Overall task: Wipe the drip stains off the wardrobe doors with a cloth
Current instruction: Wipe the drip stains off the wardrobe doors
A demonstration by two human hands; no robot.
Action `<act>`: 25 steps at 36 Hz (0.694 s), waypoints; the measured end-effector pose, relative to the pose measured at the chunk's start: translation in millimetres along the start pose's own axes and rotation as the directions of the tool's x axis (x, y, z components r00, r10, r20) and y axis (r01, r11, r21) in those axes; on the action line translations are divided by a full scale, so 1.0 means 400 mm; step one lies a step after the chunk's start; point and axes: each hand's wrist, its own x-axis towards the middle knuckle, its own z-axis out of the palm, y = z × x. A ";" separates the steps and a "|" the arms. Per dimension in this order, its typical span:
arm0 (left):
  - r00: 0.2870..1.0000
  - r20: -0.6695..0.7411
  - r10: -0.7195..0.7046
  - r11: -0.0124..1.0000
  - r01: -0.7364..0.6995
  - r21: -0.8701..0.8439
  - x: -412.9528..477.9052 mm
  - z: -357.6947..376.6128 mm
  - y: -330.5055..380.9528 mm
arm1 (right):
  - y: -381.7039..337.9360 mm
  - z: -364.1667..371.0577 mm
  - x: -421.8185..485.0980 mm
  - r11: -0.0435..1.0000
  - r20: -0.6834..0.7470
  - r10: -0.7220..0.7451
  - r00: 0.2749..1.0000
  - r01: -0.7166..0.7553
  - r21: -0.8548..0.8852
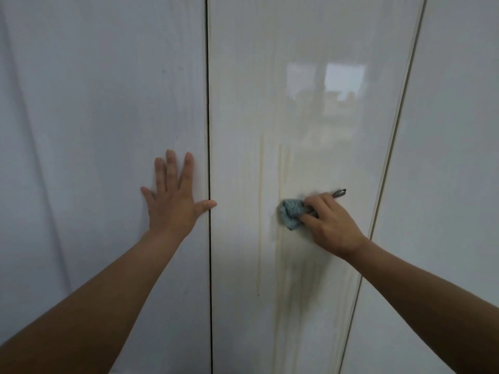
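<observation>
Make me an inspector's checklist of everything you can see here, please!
Surface: glossy white middle door, with a window reflection high up.
Job's things: yellowish drip stains run down the middle door; a blue-grey cloth is pressed against it, on one streak.
Clutter: nothing seen.
Hands: left hand lies flat on the left door, fingers spread, thumb reaching across the gap; right hand grips the cloth.
Cables: nothing seen.
Surroundings: a right door beside the middle one; nothing else seen.
</observation>
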 end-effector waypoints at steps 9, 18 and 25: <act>1.000 -0.011 0.009 1.000 -0.009 -0.006 0.001 0.002 -0.003 | 0.102 -0.102 0.199 0.821 -0.343 0.544 0.766 -0.570 0.030; 1.000 -0.004 0.001 1.000 -0.001 -0.005 0.001 0.001 0.000 | -0.048 0.016 0.035 0.986 0.021 0.159 0.987 -0.160 0.051; 1.000 -0.010 0.002 1.000 -0.002 -0.002 0.000 0.006 -0.004 | -0.008 0.010 0.020 0.939 0.110 -0.344 0.932 0.344 0.021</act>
